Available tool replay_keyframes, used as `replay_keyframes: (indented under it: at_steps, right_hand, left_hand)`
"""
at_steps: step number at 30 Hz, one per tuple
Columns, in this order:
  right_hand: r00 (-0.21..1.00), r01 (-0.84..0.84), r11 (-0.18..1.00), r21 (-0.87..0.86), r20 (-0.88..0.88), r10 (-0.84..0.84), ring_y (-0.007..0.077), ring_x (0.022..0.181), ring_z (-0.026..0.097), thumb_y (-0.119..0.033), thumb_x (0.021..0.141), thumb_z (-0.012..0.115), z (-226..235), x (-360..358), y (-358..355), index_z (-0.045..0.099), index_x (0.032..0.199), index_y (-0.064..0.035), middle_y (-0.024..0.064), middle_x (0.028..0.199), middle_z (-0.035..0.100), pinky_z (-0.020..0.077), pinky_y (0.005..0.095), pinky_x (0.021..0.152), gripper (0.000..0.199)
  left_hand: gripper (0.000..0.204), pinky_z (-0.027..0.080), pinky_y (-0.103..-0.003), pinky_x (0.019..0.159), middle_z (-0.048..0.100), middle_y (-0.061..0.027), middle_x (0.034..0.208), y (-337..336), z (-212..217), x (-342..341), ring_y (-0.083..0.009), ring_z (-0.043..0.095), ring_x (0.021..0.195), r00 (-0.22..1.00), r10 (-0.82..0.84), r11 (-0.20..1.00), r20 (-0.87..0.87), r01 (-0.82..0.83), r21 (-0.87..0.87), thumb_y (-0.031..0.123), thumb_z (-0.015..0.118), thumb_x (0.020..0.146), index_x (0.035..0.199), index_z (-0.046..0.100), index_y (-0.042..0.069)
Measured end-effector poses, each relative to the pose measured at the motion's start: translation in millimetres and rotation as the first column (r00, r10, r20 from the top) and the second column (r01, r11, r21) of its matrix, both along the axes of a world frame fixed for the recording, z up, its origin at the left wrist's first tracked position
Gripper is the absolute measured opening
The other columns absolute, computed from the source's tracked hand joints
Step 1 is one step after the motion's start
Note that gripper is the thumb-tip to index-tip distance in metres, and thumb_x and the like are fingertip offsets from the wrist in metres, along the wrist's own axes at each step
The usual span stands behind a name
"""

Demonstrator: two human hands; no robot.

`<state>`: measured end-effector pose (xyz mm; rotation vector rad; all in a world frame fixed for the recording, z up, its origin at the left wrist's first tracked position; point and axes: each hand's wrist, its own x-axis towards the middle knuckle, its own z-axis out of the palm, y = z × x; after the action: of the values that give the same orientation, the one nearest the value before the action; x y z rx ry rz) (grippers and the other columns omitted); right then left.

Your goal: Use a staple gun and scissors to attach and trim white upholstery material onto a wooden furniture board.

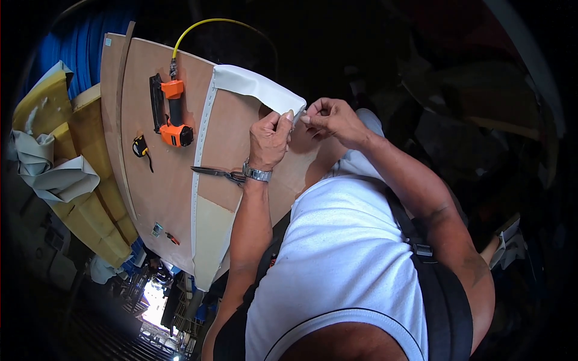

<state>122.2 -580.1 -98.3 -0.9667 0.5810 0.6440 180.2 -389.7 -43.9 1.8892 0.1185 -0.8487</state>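
Note:
My left hand (270, 136), with a metal watch on its wrist, pinches the end of a white upholstery cover (256, 86) at the edge of a brown plywood board (168, 180). My right hand (330, 118) grips the same end of the cover from the other side, fingertips almost touching the left thumb. The cover runs back across the board, and a white stapled strip (201, 156) follows down along its length. A pair of scissors (218, 174) lies on the board just below my left wrist.
An orange pneumatic staple gun (173, 116) with a yellow air hose (205, 25) lies on the board, a small tape measure (141, 147) beside it. Yellow foam blocks (90, 198) and grey fabric scraps (51, 174) are stacked at the left.

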Motion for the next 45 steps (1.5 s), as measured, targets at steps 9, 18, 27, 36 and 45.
replay_keyframes:
  at_steps: [9,18,27,36,45]
  right_hand:
    - [0.942,0.329,0.930,0.161,-0.124,-0.312,0.0177,0.085,0.076,-0.018,0.101,0.071,8,-7,26,0.061,0.110,0.0029,0.0144,0.095,0.073,0.0662,0.0314,0.073,0.024]
    - [0.933,0.349,0.910,0.222,-0.177,-0.314,0.0160,0.081,0.074,-0.016,0.099,0.073,3,-4,48,0.058,0.098,-0.0018,0.0114,0.091,0.071,0.0621,0.0297,0.069,0.021]
    - [0.977,0.191,0.974,0.123,-0.123,-0.176,0.0150,0.080,0.074,-0.042,0.096,0.077,-3,8,7,0.063,0.104,0.0011,0.0137,0.090,0.069,0.0656,0.0326,0.073,0.046]
    - [0.978,-0.014,0.970,-0.244,0.199,0.065,0.0089,0.071,0.068,-0.033,0.096,0.079,-17,16,4,0.062,0.093,-0.0036,0.0051,0.082,0.070,0.0575,0.0229,0.063,0.034]
    - [0.756,-0.389,0.709,-0.589,0.236,0.611,0.0126,0.070,0.062,-0.043,0.094,0.076,3,57,-28,0.066,0.088,-0.0034,0.0078,0.075,0.068,0.0496,0.0319,0.062,0.041]
  left_hand:
    - [0.034,0.039,-0.022,0.043,0.057,0.0028,0.061,3,-3,0,-0.0030,0.050,0.050,1.000,-0.021,1.000,0.012,0.021,-0.015,0.028,0.066,0.105,0.080,0.066,0.005]
    - [0.035,0.039,-0.024,0.043,0.058,0.0019,0.060,6,-4,0,-0.0030,0.051,0.052,0.999,-0.022,0.999,0.023,0.023,-0.035,0.027,0.067,0.104,0.079,0.066,0.004]
    - [0.035,0.038,-0.023,0.042,0.057,0.0013,0.060,3,-4,0,-0.0035,0.050,0.048,0.997,-0.051,0.999,0.056,0.051,0.000,0.027,0.066,0.106,0.079,0.063,0.004]
    - [0.033,0.040,-0.023,0.043,0.058,0.0005,0.061,5,-15,-6,-0.0040,0.052,0.049,0.987,-0.067,0.997,0.145,0.061,0.047,0.026,0.064,0.106,0.081,0.065,0.004]
    - [0.032,0.044,-0.026,0.045,0.060,-0.0002,0.061,-24,-11,-35,-0.0073,0.057,0.049,0.943,0.310,0.942,0.122,-0.322,0.098,0.025,0.066,0.103,0.080,0.067,0.003]
